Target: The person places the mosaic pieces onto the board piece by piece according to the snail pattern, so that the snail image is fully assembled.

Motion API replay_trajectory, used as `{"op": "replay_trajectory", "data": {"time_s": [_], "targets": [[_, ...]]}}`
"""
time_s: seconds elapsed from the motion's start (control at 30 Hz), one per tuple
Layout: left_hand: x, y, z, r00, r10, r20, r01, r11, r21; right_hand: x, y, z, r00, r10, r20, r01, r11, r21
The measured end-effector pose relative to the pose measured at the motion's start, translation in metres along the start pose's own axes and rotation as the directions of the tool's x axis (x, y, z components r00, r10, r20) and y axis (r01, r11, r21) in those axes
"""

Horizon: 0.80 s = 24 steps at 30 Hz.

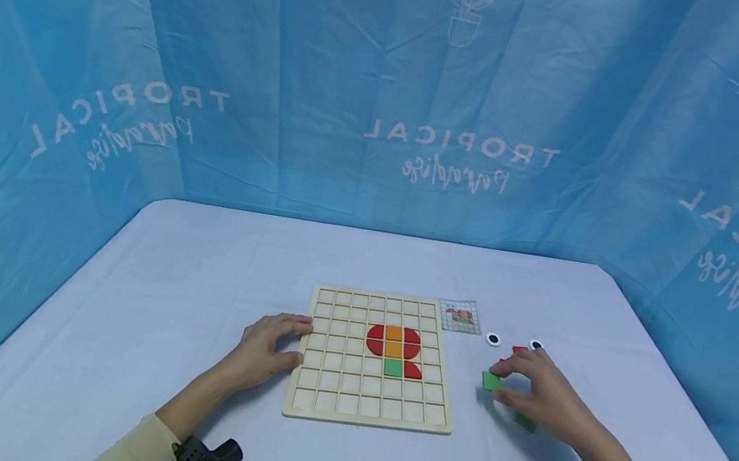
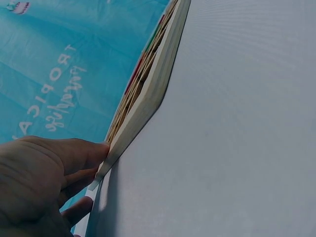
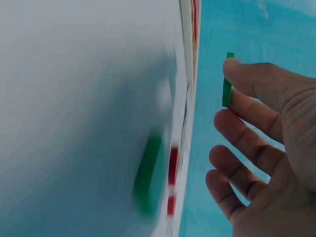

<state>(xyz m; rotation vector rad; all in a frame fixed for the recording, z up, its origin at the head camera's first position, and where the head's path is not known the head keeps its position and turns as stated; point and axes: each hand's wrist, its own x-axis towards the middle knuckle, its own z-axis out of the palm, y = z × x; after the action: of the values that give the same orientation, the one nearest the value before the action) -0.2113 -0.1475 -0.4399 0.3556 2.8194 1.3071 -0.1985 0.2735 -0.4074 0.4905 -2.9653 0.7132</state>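
Note:
My right hand (image 1: 536, 392) pinches a green square tile (image 1: 489, 381) between thumb and forefinger, to the right of the board. In the right wrist view this tile (image 3: 227, 89) appears edge-on, raised off the table, the other fingers loosely bent. A wooden grid board (image 1: 331, 382) lies flat at the middle. Thumb and fingertips of my left hand (image 1: 263, 352) touch its left edge, spread along it. On the board sit orange squares (image 1: 392, 340) flanked by red rounded pieces (image 1: 375, 339), with a green square (image 1: 394, 367) and a red quarter-round (image 1: 413, 370) below.
A picture card (image 1: 460, 316) lies by the board's upper right corner. Two eye discs, one at the left (image 1: 493, 339) and one partly behind the right hand, lie near red pieces (image 1: 520, 350). Another green piece (image 1: 524, 422) is under the right hand. Blue curtains (image 1: 392, 89) surround the white table (image 1: 227, 256).

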Motion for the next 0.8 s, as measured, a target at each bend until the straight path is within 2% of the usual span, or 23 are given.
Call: {"op": "replay_trajectory", "data": {"time_s": [0.17,0.37,0.53,0.8], "targets": [[0.0,0.001,0.0,1.0,0.001,0.001,-0.001,1.0,0.0,0.017,-0.025,0.02,0.999,-0.032,0.022,0.031,0.998,0.047],[0.001,0.0,0.001,1.0,-0.019,-0.016,0.019,1.0,0.007,0.034,-0.059,0.041,0.997,-0.078,0.022,0.077,0.996,0.054],[0.002,0.0,0.003,0.999,-0.047,-0.022,0.048,0.999,0.013,0.046,-0.084,0.056,0.993,-0.122,0.004,0.121,0.992,0.037],[0.001,0.0,0.002,0.999,-0.034,-0.026,0.034,0.999,0.012,0.062,-0.107,0.077,0.98,-0.2,0.001,0.2,0.98,-0.02]]}}
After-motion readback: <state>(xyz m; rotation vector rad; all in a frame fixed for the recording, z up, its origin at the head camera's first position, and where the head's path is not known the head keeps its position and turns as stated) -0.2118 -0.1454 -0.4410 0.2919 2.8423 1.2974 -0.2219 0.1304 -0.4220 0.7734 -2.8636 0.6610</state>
